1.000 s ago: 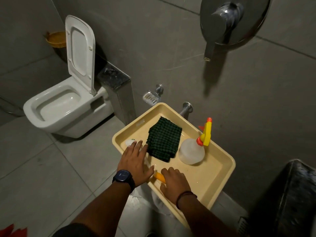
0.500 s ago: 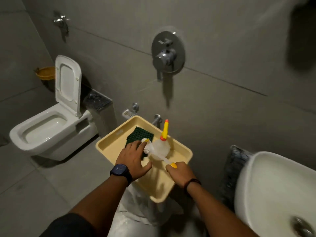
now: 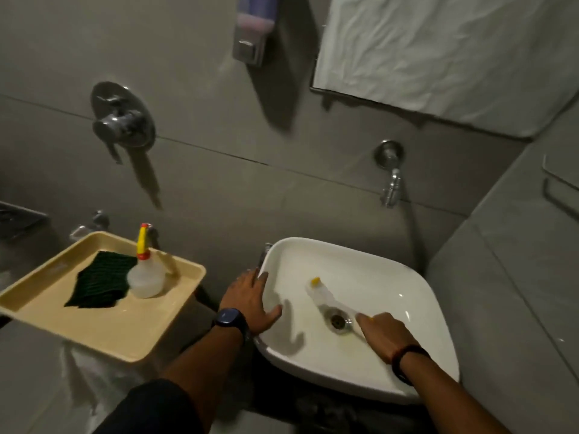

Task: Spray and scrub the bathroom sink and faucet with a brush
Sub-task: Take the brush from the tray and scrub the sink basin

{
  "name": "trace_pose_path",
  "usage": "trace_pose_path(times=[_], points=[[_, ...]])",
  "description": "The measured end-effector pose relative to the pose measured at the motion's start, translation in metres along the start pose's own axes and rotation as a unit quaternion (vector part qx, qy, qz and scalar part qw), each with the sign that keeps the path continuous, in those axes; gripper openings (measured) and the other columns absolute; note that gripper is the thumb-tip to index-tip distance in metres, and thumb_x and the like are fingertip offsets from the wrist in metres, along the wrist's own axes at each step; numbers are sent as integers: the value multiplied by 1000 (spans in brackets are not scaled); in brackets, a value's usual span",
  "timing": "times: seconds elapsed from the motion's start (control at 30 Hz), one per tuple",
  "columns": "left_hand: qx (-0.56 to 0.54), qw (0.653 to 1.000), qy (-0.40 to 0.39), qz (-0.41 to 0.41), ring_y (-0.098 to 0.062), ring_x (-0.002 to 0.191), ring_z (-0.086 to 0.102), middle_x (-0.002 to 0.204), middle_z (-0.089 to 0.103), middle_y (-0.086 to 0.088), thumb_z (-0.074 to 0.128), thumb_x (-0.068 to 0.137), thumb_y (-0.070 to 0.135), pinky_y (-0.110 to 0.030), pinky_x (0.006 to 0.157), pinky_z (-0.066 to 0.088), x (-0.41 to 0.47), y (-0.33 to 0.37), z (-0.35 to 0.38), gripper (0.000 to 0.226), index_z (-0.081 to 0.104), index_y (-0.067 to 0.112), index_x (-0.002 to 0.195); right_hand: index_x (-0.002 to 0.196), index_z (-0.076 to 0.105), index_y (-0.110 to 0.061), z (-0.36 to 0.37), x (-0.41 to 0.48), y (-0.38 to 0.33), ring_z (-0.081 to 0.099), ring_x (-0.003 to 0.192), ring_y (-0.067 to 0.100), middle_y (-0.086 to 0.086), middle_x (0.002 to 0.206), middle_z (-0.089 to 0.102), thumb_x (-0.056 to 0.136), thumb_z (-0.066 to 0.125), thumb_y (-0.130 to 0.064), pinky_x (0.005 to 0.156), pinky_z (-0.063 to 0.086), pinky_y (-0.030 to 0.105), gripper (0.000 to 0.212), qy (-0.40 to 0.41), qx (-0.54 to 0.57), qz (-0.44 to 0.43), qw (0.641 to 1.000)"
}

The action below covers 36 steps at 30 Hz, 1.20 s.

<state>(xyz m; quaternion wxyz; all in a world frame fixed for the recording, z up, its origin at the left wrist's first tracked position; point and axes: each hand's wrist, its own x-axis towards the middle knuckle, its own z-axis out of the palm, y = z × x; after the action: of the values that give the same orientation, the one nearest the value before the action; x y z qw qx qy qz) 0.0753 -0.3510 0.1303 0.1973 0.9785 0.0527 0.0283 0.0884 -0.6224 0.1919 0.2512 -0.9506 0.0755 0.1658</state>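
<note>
Left hand flat and unclenched on sink left rim, right hand grasping brush across basin above drain, beige tray left of sink holding spray bottle and green cloth.

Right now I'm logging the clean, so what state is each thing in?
Sink: dry-looking, no water running.
Brush: in the basin, head near the drain, held by the right hand.
Left hand: braced flat on the sink's rim, holding nothing.
Spray bottle: upright in the tray, untouched.
Cloth: folded, in the tray.
Faucet: no water seen.
</note>
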Motion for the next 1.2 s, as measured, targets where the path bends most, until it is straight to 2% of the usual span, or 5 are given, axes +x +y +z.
trace_pose_path(times=[0.17,0.63,0.8,1.03,1.2], points=[[31,999,-7,-2,-25,143,4,157,10,-10,42,76,67,-39,116,3,9,17,49,94,10,13,146,119,54,-8,18,14,41,56,111,31,16,126,59,85,43,-59,84,44,32,62,-82,-92,42,991],[74,996,41,35,-23,143,7,155,14,-13,41,83,57,-31,110,-9,34,10,61,85,14,7,145,107,59,-11,40,54,23,60,100,33,14,112,65,83,37,-66,76,44,34,64,-52,-104,29,993],[77,996,37,30,-23,143,7,156,14,-12,39,83,56,-33,113,-4,34,11,60,83,11,8,145,118,57,-8,20,72,31,58,108,35,17,120,63,86,35,-61,88,45,39,65,66,-111,87,988],[78,996,36,26,-23,143,10,154,21,-11,45,80,59,-35,115,1,33,13,56,87,18,8,144,109,60,-13,44,46,37,61,98,32,13,112,66,79,33,-73,74,44,34,72,-57,-155,-32,986],[76,996,30,28,-25,142,13,149,32,-10,49,78,57,-38,117,5,33,15,54,83,26,9,141,123,54,-8,2,40,80,58,110,35,19,125,60,85,36,-62,89,45,39,69,75,-130,136,979]])
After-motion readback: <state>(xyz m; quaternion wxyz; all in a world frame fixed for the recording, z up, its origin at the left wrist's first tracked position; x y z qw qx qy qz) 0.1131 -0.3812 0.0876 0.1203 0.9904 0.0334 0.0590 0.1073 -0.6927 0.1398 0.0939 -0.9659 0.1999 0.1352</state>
